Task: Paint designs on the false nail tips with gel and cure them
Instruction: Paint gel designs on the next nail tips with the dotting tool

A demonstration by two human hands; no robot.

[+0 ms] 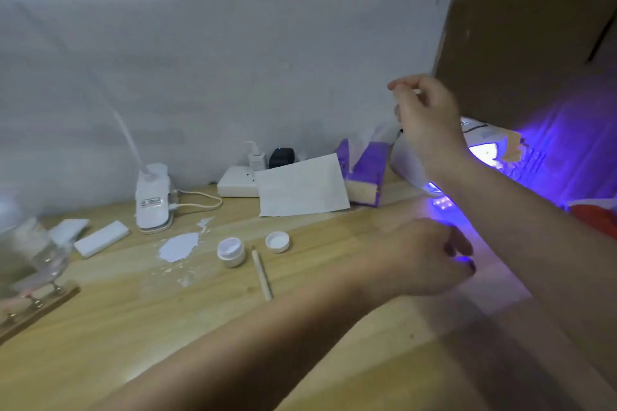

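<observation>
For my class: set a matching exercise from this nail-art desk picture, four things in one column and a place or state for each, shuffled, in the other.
Things
1. gel jar
2. jar lid
3. wooden stick
4. curing lamp

Places or states
A. lit, glowing violet
B. lying between jar and lid
C. open, left of the stick
D. upside down, right of the stick

Pairs: 1-C, 2-D, 3-B, 4-A

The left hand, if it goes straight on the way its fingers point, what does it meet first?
Most likely the lit curing lamp: the left hand points toward its glowing opening. Depth is unclear.
</observation>
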